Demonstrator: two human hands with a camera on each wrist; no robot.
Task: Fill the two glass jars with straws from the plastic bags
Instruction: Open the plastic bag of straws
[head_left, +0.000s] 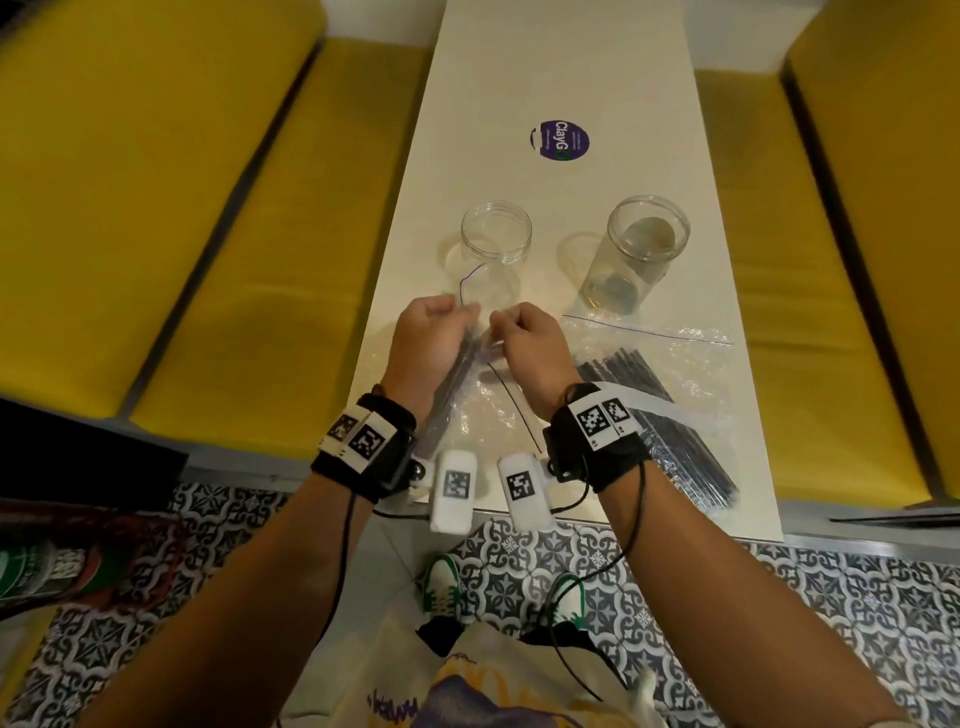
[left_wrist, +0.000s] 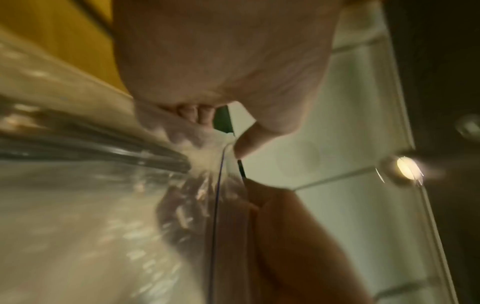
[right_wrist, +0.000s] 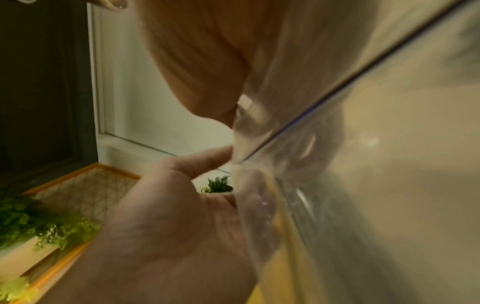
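Observation:
Two clear glass jars stand on the white table (head_left: 649, 130): the left jar (head_left: 494, 249) is empty, the right jar (head_left: 638, 254) has something grey at its bottom. My left hand (head_left: 436, 332) and right hand (head_left: 524, 338) both pinch the zip-seal top of a clear plastic bag (head_left: 483, 410) holding dark straws (head_left: 447, 384), just in front of the left jar. The wrist views show the bag (left_wrist: 103, 205) and its blue seal line (right_wrist: 311, 115) stretched between the pinching fingers. A second bag of dark straws (head_left: 660, 415) lies flat at the right.
A round purple sticker (head_left: 560, 140) marks the table farther back. Yellow bench cushions (head_left: 182, 208) flank the table on both sides. The table's near edge is close to my wrists, with patterned floor tiles (head_left: 779, 597) below.

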